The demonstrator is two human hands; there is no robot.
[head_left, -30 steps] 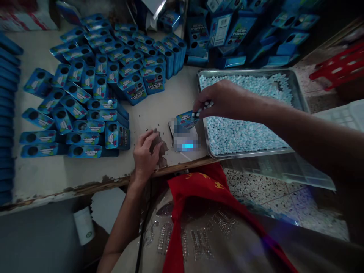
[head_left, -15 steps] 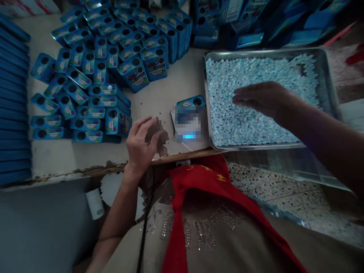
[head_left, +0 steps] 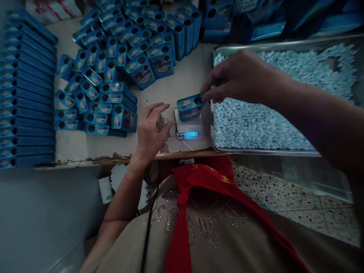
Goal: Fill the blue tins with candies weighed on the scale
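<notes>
A blue candy box [head_left: 190, 108] with a dark round hole in its top stands on a small digital scale [head_left: 187, 127], whose display glows blue. Beside the scale, on its left, hovers my left hand [head_left: 152, 131]; its fingers are apart and hold nothing. My right hand [head_left: 230, 77] is over the box's right end, fingertips pinched close to the hole. A bit of a pale candy shows between them. To the right, partly under my right forearm, lies a metal tray [head_left: 212, 125] spread with many light-blue candies [head_left: 256, 129].
Several filled-looking blue boxes [head_left: 99, 87] stand grouped on the left of the table [head_left: 74, 146]. A row of flat blue boxes [head_left: 28, 110] lines the far left. More blue packages [head_left: 216, 19] sit at the back. The table's front edge is worn wood.
My right hand has moved left from above the candies in the tray to the box on the scale, its fingers now pinched. My left hand stays beside the scale, and the view has shifted slightly.
</notes>
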